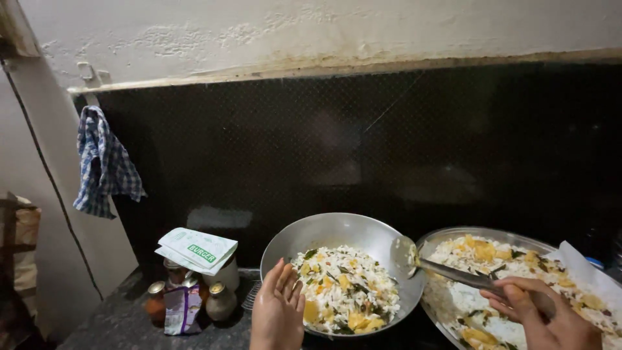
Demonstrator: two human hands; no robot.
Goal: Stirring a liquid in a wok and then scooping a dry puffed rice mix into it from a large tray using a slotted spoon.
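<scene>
two hands work over a dark bench [116, 324] beside a black backsplash. the right hand [544, 314] has its fingers [512, 291] clamped round the handle of a metal spatula [447, 271], whose long axis runs nearly level, rising slightly away from the fingers toward the left; its rounded blade points left and rests at the rim where two vessels meet. the left hand [277, 308] is held flat and upright, fingers [285, 275] straight and close together, gripping nothing, its fingertips at the near left rim of a round metal pan [324, 236]. just beyond those fingertips the pan holds white rice mixed with yellow pieces and green leaves [343, 288]. under and beyond the right fingers sits a wide metal plate [453, 236] carrying more of the same rice mixture, with a white sheet [586, 272] lying at its right edge. well left of the left fingers stand small jars [220, 301] and a purple packet [183, 310], folded paper packets [197, 249] stacked on top. a blue checked cloth [103, 162] hangs from the wall above them.
</scene>
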